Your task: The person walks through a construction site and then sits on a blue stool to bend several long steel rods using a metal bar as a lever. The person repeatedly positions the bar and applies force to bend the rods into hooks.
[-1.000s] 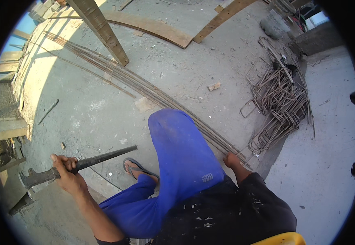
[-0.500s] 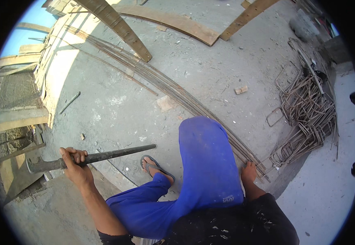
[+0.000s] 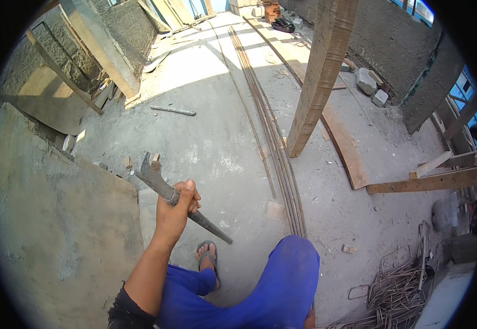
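My left hand (image 3: 176, 213) is wrapped round a long dark hooked steel bar (image 3: 210, 225), close to its notched head. The head points up and left, and the tail slants down to the right above my sandalled foot (image 3: 207, 257). A sliver of skin at the lower edge, beside my blue-trousered knee (image 3: 296, 263), looks like my right hand (image 3: 309, 319); its fingers are hidden. A bundle of long thin steel rebars (image 3: 274, 148) runs along the concrete floor from the far sunlit end to that knee.
A wooden post (image 3: 323, 77) stands over the rebars, beside a long plank (image 3: 343, 145). At the lower right lies a heap of bent rebar stirrups (image 3: 400, 296). A short pipe (image 3: 172, 111) rests on the floor, and a rough slab (image 3: 57, 219) rises at the left.
The view has swung up and left, showing the far end of the floor. My left hand still grips the bar, now angled downward to the right. My right hand has nearly left the picture.
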Demonstrator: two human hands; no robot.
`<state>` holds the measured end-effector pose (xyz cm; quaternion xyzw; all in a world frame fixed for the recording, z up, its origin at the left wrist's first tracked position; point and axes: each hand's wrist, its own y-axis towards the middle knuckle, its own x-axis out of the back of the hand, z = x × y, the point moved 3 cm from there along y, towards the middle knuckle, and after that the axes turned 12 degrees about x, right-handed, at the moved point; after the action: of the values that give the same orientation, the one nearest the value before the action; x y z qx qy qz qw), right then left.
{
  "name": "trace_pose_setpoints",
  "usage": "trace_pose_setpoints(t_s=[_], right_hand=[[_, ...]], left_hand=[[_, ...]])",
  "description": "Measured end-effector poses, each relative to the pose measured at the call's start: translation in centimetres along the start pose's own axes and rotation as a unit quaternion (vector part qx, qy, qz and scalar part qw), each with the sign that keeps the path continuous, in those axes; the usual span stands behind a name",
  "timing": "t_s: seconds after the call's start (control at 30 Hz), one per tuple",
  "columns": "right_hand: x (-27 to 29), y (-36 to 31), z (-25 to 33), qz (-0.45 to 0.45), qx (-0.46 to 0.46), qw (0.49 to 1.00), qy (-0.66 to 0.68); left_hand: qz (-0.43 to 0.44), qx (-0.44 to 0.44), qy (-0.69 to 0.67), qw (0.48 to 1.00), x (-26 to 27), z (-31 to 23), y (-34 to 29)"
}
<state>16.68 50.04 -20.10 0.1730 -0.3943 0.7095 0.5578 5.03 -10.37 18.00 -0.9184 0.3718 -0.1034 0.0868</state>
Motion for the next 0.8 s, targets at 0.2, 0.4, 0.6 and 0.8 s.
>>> trace_pose_setpoints(t_s=[0.2,0.4,0.6,0.8], right_hand=[[-2.8,25.2,24.5,-0.016,0.193,0.977,-0.088],[-1.8,37.5,48.5,-0.002,0.382,0.921,0.073],[-3.3,29.3,31.7,0.065,0.235,0.970,0.002],[-0.8,7.9,4.6,0.079,-0.055,0.989,-0.115]], left_hand=[[-0.019,0.000,0.022,1.000,0.3,0.2,0.0],[-0.033,-0.002,0.021,0.999,0.0,-0.3,-0.8],[-0.021,-0.002,0.009,1.000,0.9,0.3,-1.7],[-0.024,-0.012,-0.022,0.999,1.7,0.7,-2.2]])
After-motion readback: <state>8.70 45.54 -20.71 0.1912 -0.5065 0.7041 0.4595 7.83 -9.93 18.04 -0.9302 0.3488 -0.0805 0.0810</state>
